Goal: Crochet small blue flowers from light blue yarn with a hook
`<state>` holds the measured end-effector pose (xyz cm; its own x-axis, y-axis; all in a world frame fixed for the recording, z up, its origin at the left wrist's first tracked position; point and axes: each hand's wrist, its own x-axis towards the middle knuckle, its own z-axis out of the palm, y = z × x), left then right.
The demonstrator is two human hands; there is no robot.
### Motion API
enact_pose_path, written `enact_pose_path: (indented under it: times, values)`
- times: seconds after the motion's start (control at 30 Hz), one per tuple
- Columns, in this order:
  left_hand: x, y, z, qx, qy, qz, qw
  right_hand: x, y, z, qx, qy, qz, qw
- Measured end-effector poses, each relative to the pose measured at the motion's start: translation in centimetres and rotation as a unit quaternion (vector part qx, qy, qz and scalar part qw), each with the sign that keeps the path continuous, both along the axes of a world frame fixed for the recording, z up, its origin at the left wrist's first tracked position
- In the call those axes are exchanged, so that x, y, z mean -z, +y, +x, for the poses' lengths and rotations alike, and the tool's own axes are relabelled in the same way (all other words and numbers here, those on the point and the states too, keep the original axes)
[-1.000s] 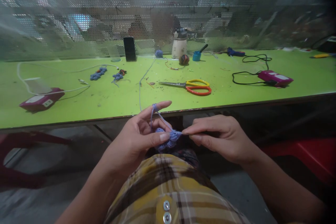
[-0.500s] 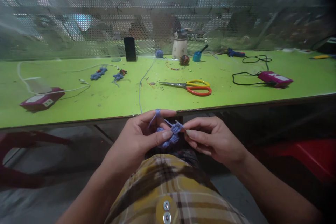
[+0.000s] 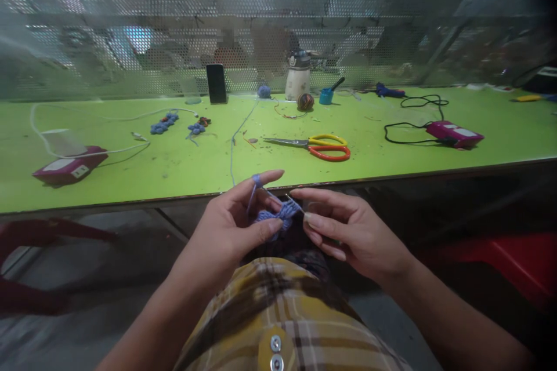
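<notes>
My left hand pinches a small blue crochet piece between thumb and fingers, just in front of the table edge. Blue yarn loops round its raised index finger and runs back across the table to a blue yarn ball. My right hand is closed on a thin crochet hook; its tip is in the stitches at the top of the piece. Most of the hook's handle is hidden by the right fingers, and part of the piece sits behind my left thumb.
On the green table lie scissors, finished blue crochet pieces, a dark multicoloured yarn ball and two purple power blocks with cords. Farther back stand a phone, a bottle and a blue pot.
The left index finger has lifted slightly and the crochet piece has tilted. My right index finger has extended left over the hook tip. Things on the table stay put.
</notes>
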<state>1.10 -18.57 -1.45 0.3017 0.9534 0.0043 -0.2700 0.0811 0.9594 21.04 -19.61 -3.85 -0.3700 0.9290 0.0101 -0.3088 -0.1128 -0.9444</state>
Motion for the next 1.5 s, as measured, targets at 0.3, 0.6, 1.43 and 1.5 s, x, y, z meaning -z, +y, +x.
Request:
enact_pose_path:
  times: [0.3, 0.6, 1.43, 1.5]
  values:
    - [-0.1, -0.4, 0.8, -0.038, 0.0, -0.003, 0.999, -0.3, 0.3, -0.4, -0.02, -0.009, -0.008, 1.0]
    - [0.3, 0.5, -0.3, 0.025, 0.032, 0.009, 0.999, -1.1, 0.9, -0.1, -0.031, -0.052, 0.009, 0.998]
    - [0.9, 0.3, 0.0, 0.003, -0.003, -0.003, 1.0, -0.8, 0.8, -0.2, -0.006, -0.027, -0.02, 0.999]
    - [1.0, 0.4, -0.1, 0.009, -0.015, -0.011, 1.0, -0.8, 0.8, -0.2, -0.008, -0.031, -0.017, 0.999]
